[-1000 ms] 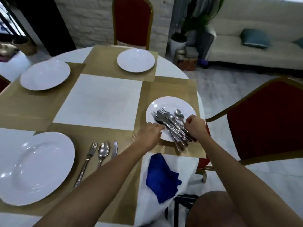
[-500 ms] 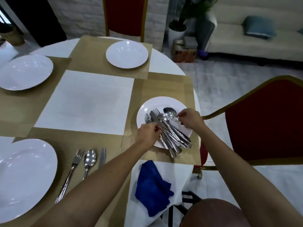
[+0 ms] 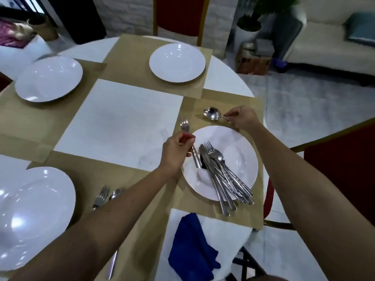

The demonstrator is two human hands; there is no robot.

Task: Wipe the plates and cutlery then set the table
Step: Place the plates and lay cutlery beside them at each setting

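Nearest to us, a blue cloth point(image 3: 192, 248) lies crumpled on the white table point(image 3: 121, 122) at its near edge, right of our left forearm. To the left a big white plate point(image 3: 30, 216) sits on a gold mat, and just right of it we see a fork point(image 3: 101, 196) and the top of a spoon point(image 3: 114, 194), both partly hidden under our arm. Farther in, on the right mat point(image 3: 239, 102), stands the cutlery plate point(image 3: 241, 157), with a heap of cutlery point(image 3: 223, 175) lying aslant across it, the handles sticking out over the near rim toward us. At the left rim of that plate our left hand point(image 3: 175, 153) pinches a utensil point(image 3: 187, 136) by the middle of its handle, the head pointing away over the mat and the handle end hanging over the plate; the head is blurred, and we cannot tell fork from spoon. Just beyond the plate our right hand point(image 3: 242, 118) pinches the handle of a second spoon point(image 3: 211, 114) between fingertips, its bowl low over the mat or touching it, we cannot tell which. On the far side two more plates rest on their mats: one at far left point(image 3: 48, 79), one at far centre point(image 3: 177, 63) before a red chair point(image 3: 180, 15).
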